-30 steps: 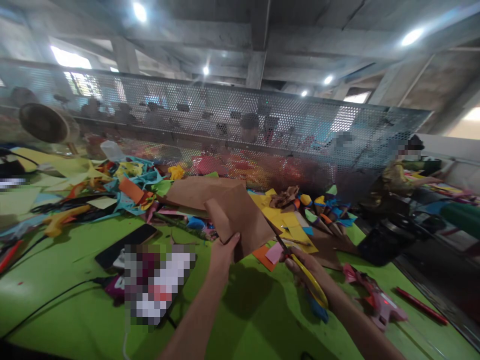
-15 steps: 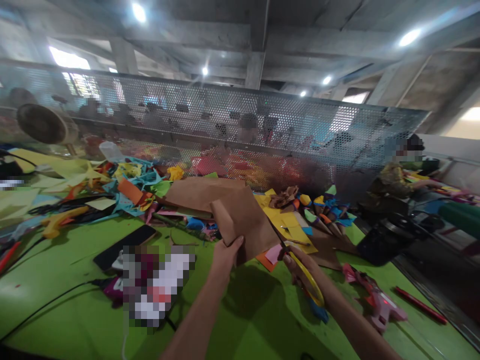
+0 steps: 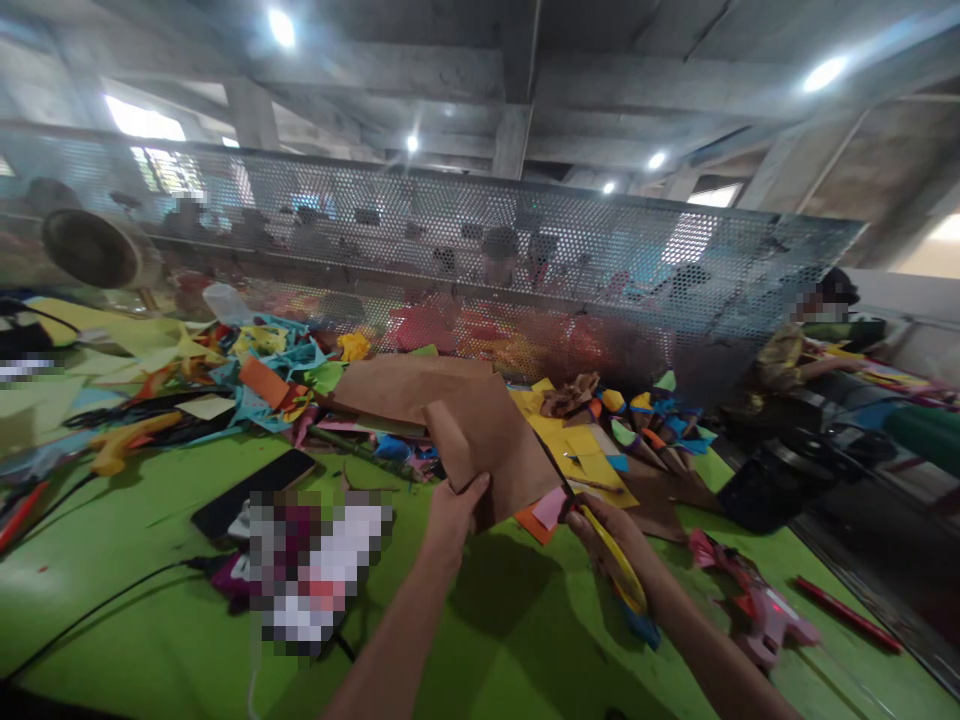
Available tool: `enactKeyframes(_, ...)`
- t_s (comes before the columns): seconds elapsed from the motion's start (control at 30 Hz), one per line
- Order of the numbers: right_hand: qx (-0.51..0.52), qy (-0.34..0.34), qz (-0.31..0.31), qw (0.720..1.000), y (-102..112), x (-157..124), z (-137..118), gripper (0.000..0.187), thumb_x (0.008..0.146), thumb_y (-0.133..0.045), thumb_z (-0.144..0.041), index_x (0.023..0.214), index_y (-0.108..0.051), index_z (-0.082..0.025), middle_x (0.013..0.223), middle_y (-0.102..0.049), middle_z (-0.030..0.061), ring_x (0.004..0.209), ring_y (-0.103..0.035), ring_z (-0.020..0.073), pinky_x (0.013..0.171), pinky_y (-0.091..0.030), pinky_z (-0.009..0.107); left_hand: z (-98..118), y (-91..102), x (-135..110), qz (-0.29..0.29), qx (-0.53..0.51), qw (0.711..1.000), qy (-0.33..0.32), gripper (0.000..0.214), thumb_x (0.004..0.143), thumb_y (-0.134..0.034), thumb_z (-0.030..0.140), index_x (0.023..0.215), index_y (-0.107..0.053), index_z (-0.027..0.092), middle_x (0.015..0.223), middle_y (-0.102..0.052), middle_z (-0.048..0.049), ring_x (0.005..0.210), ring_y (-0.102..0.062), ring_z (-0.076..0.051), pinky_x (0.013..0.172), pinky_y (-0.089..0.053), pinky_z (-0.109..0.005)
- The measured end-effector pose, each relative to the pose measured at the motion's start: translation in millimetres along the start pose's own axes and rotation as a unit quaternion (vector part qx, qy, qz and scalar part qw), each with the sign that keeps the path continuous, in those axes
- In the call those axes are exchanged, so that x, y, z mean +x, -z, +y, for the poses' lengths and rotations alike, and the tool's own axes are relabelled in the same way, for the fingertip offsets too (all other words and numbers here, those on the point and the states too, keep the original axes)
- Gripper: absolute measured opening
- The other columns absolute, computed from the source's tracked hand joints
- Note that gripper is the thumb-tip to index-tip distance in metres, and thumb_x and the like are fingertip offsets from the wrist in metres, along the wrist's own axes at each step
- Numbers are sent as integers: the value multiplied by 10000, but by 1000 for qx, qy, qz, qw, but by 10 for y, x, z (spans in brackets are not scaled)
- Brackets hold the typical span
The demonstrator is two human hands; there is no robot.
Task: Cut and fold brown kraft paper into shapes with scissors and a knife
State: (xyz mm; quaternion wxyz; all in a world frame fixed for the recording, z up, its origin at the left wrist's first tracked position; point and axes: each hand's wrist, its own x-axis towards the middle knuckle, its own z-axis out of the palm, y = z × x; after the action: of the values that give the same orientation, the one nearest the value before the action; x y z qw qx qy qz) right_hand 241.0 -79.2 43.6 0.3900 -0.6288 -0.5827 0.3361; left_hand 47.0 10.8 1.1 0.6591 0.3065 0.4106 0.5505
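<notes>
My left hand (image 3: 457, 510) pinches the lower edge of a sheet of brown paper (image 3: 514, 440), thumb on top, and holds it raised over the green table. The sheet's left side curls up in a fold. In my right hand (image 3: 611, 535) is a pair of scissors (image 3: 619, 565) with yellow handles, its dark blades at the sheet's right edge. Whether the blades are parted cannot be made out. Behind the held sheet lies more brown paper (image 3: 405, 385). Yellow paper (image 3: 562, 430) lies to the right, with pink and orange scraps near the scissors.
On the green table (image 3: 510, 640) lie a dark phone (image 3: 251, 490), a pink glue gun (image 3: 772, 610), a red pen (image 3: 847, 613) and a yellow glue gun (image 3: 127, 440). Coloured paper scraps (image 3: 277, 350) are heaped at the back left. A perforated metal screen (image 3: 450, 250) stands behind. Another person (image 3: 795, 350) sits at right.
The view has shifted very slightly. Both hands keep their hold, and the paper and scissors stay almost in the same place.
</notes>
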Motion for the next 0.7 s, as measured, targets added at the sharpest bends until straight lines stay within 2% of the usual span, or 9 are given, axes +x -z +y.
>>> enactKeyframes(0.17,-10,-21,7,1000,42,-58,-127,510,767,-567,-679,938,-633,-204,651,-554,-18,494,-540,139,448,-489,257,4,-33,-34,-12,0,1000,6,416,441,-889,330,752,-746,94,744,-748,-117,657,-680,-211,639,-527,-295)
enactKeyframes(0.37,18,-40,7,999,32,-50,-127,547,777,-568,-662,1066,-610,-200,502,-481,-61,431,-507,147,404,-434,244,-29,-26,-43,-34,31,999,2,374,485,-878,327,760,-755,105,753,-749,-101,639,-665,-195,619,-511,-278)
enactKeyframes(0.53,51,-49,27,997,-11,-37,-66,527,784,-586,-640,1064,-591,-194,479,-455,-74,361,-415,104,348,-368,206,-63,-16,-33,-50,44,998,8,364,509,-870,332,766,-757,101,722,-742,-88,598,-642,-172,577,-484,-250)
enactKeyframes(0.7,80,-62,39,994,-54,-40,-40,510,780,-587,-649,1019,-585,-199,471,-428,-83,342,-375,81,324,-329,177,-38,-38,-58,-36,43,998,21,413,454,-888,355,745,-746,99,688,-732,-82,580,-634,-173,560,-485,-253)
